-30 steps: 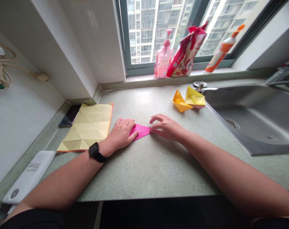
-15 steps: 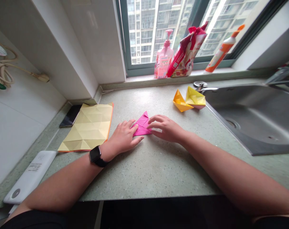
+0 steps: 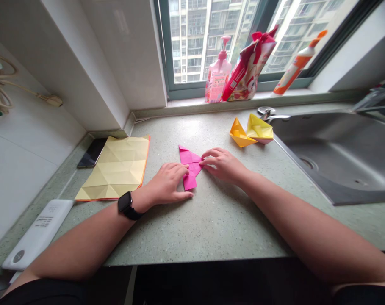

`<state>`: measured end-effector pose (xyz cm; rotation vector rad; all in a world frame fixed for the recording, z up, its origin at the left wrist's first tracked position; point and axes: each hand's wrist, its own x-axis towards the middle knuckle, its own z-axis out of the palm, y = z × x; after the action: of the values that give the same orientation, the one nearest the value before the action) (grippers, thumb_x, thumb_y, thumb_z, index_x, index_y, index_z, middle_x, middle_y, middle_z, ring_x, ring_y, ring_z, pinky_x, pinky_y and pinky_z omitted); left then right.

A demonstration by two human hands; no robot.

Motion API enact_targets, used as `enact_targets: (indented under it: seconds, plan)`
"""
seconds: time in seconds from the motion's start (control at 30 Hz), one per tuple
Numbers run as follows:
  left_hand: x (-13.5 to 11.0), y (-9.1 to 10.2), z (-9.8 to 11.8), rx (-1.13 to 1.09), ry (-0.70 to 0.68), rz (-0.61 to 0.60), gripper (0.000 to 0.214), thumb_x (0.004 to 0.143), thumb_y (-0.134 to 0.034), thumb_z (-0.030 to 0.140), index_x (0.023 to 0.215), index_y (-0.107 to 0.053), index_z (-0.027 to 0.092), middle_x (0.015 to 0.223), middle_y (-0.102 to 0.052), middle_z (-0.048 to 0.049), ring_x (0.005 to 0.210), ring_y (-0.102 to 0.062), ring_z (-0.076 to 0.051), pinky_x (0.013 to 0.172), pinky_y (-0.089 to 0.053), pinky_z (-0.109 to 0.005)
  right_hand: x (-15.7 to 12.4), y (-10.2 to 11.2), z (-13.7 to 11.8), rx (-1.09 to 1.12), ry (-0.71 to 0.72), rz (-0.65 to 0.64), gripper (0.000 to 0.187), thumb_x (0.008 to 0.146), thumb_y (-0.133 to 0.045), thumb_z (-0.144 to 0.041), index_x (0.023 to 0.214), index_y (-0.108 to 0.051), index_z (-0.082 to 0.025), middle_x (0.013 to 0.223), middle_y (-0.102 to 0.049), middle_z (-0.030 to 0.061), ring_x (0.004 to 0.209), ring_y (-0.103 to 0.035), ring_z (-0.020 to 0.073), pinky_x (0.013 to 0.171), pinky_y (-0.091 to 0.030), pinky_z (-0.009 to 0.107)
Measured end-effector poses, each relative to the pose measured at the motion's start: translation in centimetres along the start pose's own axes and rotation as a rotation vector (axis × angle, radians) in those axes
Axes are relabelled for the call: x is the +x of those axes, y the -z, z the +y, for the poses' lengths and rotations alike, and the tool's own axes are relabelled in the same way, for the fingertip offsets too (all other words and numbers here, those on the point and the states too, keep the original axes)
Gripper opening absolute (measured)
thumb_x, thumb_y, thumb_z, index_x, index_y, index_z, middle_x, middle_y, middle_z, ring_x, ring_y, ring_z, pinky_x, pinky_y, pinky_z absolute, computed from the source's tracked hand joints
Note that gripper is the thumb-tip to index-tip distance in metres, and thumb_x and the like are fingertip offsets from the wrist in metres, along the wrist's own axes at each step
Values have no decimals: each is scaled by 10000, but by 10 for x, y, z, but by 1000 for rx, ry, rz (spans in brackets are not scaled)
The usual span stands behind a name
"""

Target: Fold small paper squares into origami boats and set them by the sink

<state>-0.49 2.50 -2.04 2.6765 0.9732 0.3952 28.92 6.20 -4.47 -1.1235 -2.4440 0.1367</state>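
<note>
A pink folded paper (image 3: 192, 157) lies on the counter between my hands, with flaps pointing up-left and down and a point toward the right. My left hand (image 3: 168, 182) rests on its left edge, fingertips on the paper, thumb stretched out apart on the counter. At the right point, the fingers of my right hand (image 3: 227, 166) close on the paper's tip. Two folded paper pieces, an orange one (image 3: 241, 134) and a yellow one (image 3: 260, 129), stand beyond my right hand, beside the sink.
Creased yellow paper sheets (image 3: 114, 167) lie left, partly over a dark phone (image 3: 91, 153). A white power bank-like device (image 3: 38, 233) is near my left forearm. The sink (image 3: 338, 161) is right. A pump bottle (image 3: 218, 80), red bag (image 3: 251, 67) and orange-white bottle (image 3: 294, 70) stand on the sill.
The pink paper has been turned; its point now faces right and its flaps lie up-left and down. My left hand has shifted slightly lower, and my right fingers have closed on the tip.
</note>
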Motion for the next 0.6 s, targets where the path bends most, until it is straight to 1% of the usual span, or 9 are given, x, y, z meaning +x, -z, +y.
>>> enact_targets:
  seconds: [0.1,0.2,0.3,0.4,0.47,0.6]
  plan:
    - [1,-2,2,-23,1,31,429,964,-784,454,1288,-639,214,1413,-710,-153,1378,-617,-364,1208,-463,-574,0,-1,-1,-11,2,7,184,1019,-720,-232,1069,-869,-329,1187,-802,64,1092,-710,282,1013,-581,503]
    - [2,-3,3,-33,3,57,382,988,-740,436,1286,-635,222,1388,-724,-143,1339,-644,-353,1212,-463,-588,0,0,-4,15,25,4,182,997,-748,-219,1086,-855,-337,1196,-799,55,1117,-708,275,1027,-577,492]
    - [2,-4,4,-36,5,68,335,1009,-692,397,1287,-636,218,1378,-731,-141,1316,-657,-345,1206,-472,-587,0,1,-10,70,92,-8,183,985,-770,-226,1114,-844,-332,1227,-797,56,1137,-714,262,1015,-580,468]
    - [2,-3,5,-49,-4,82,260,1019,-633,313,1262,-642,222,1362,-737,-131,1290,-669,-326,1173,-506,-560,1,1,-15,138,174,-27,170,993,-762,-240,1125,-841,-314,1206,-807,56,1086,-736,237,975,-593,429]
    - [2,-3,5,-62,-6,95,247,1021,-615,294,1255,-647,221,1349,-741,-130,1278,-671,-322,1149,-529,-548,2,1,-17,179,202,-42,164,998,-752,-239,1115,-842,-308,1170,-818,47,1039,-748,221,949,-598,405]
    - [2,-4,4,-64,-6,110,306,1022,-614,291,1316,-641,211,1378,-734,-138,1306,-662,-327,1152,-536,-550,2,3,-17,216,191,-63,150,1015,-734,-250,1092,-849,-307,1114,-832,38,990,-759,210,905,-600,377]
